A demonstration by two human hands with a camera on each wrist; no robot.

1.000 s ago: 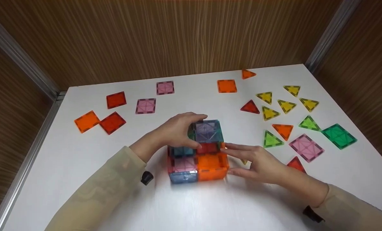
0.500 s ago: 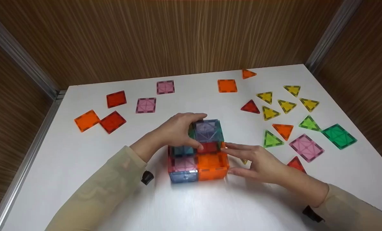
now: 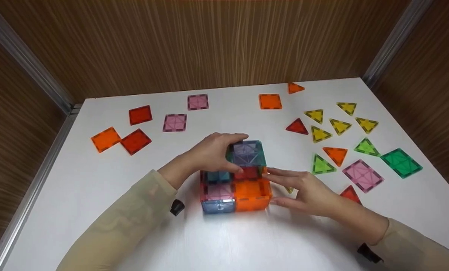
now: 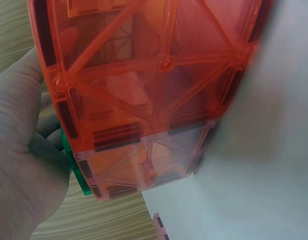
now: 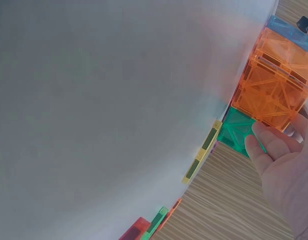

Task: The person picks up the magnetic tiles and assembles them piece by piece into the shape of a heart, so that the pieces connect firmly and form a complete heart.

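A block built of see-through magnetic tiles [image 3: 251, 190] stands on the table, with orange, pink and blue sides at its front. Its raised rear part is a green-sided cube with a purple top [image 3: 246, 152]. My left hand [image 3: 213, 152] holds this upper cube from the left, thumb at its front and index finger along the back. The left wrist view shows the block's red side wall [image 4: 159, 90] beside that hand. On the right, the extended fingers of my right hand [image 3: 311, 194] touch the orange side [image 5: 274, 97] and reach the green tile [image 5: 236, 130].
Red, orange and pink square tiles [image 3: 174, 122] lie at the back left of the white table [image 3: 141, 233]. Several yellow triangles [image 3: 340, 127], with red, orange and green ones, lie right. A green square [image 3: 401, 162] is near the right edge. Wood-grain panels [image 3: 224, 45] enclose the table.
The head view has shifted slightly, so everything appears a little further right. Both hands keep their places on the tile block.
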